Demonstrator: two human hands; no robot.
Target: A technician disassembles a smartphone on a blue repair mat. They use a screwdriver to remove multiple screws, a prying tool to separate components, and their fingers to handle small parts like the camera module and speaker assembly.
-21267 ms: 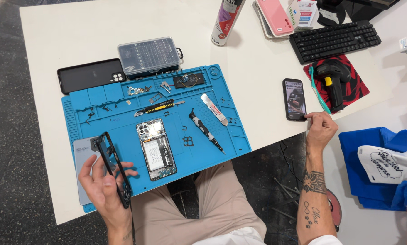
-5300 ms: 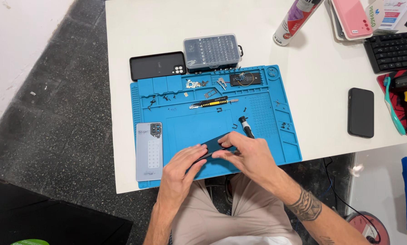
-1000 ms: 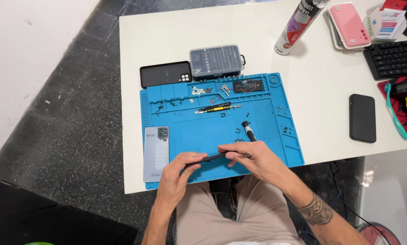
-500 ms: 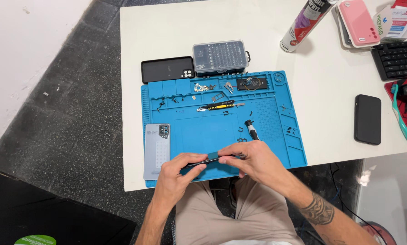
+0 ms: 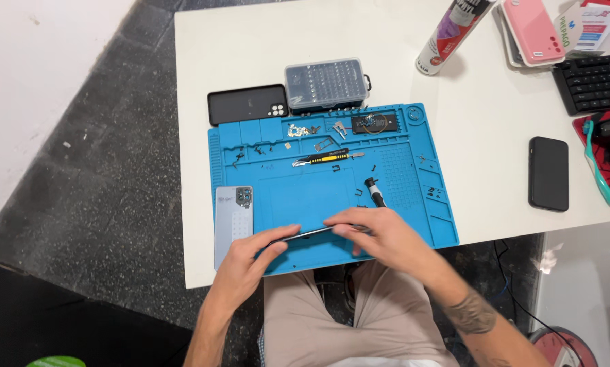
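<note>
clear bit case (image 5: 325, 84) full of bits, shut

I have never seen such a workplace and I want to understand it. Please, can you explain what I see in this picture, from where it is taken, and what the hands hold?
The picture comes from a camera worn on a person's head, looking down at their own two bare hands. No machine is working here. The person sits at a white table with a blue work mat on it. The left hand and the right hand hold a thin, flat, dark device between them, seen edge-on, just above the mat.

On the mat lie a pale phone back cover, a yellow-and-black tool, a short black tool and small metal parts. Behind it are a black phone case and a clear box of screwdriver bits. To the right lies a dark phone.
</note>
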